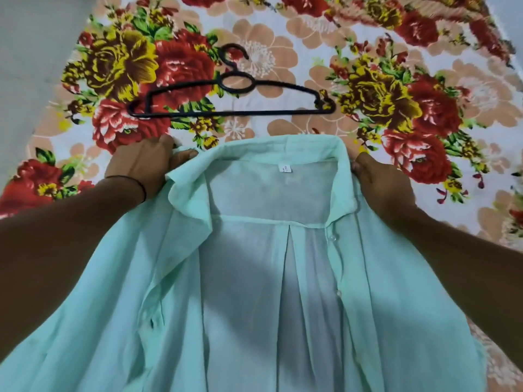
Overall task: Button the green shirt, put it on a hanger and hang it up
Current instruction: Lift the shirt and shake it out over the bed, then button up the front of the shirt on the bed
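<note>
Presently the left hand [144,162] and right hand [382,182] each grip a shoulder of the green shirt [254,292] beside its collar, holding it spread front-open over the bed [283,29], apparently to lay it flat for buttoning, its buttons [333,238] undone, with the black hanger [232,107] lying just beyond, ready.

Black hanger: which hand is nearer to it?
Left. The left hand grips the green shirt just below one end of the hanger; the right hand sits lower, beyond the other end.
</note>
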